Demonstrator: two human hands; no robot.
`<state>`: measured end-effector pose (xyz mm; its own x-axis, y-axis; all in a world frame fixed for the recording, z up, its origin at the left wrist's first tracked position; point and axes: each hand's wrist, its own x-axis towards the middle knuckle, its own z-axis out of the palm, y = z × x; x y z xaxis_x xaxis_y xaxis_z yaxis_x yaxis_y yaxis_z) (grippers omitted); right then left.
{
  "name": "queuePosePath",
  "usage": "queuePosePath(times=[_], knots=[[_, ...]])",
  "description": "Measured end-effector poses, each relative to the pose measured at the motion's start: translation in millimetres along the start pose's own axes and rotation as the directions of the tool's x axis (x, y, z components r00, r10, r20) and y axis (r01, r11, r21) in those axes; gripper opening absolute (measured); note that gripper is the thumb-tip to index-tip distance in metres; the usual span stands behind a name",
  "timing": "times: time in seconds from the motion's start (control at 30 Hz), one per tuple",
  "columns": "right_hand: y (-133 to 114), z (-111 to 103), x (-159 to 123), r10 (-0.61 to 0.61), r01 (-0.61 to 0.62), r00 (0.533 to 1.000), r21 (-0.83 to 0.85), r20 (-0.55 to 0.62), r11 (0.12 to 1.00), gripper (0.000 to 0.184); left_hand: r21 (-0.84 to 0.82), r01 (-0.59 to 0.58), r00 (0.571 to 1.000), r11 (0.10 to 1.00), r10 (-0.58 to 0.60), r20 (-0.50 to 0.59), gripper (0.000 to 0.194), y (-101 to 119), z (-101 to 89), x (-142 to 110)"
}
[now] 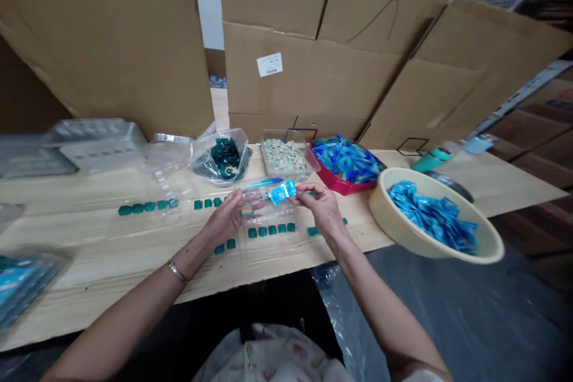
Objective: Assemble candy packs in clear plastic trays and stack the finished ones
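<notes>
My left hand grips the left end of a clear plastic tray, its fingers showing through the plastic. Between the thumb and fingers of my right hand is a small blue packet, held tilted over the tray. A slim blue stick lies along the tray's far edge. Below my hands, small dark green blocks sit in rows on the table, seemingly inside more clear trays. Another such row of green blocks lies to the left.
Along the back stand a bag of green pieces, a clear box of pale pieces and a red tray of blue sticks. A cream basin with blue packets is at right. Stacked clear trays stand left, before cardboard.
</notes>
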<state>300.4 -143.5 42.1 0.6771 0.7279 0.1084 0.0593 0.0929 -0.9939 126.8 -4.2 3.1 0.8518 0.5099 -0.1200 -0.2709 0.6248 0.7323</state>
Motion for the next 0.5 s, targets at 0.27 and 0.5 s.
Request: queuePosePath(times=[0.27,0.5], knots=[[6,11,-12,-0.480,0.553,0.817,-0.674,0.320,0.491,0.019,-0.017,-0.043,0.999,0.999,0.043,0.012,0.022,0,-2.1,1],[-46,7,-5,-0.666,0.686,0.658,-0.645,0.351,0.337,0.019,-0.011,-0.158,0.987,0.987,0.158,-0.014,0.021,28,12.0,-16]])
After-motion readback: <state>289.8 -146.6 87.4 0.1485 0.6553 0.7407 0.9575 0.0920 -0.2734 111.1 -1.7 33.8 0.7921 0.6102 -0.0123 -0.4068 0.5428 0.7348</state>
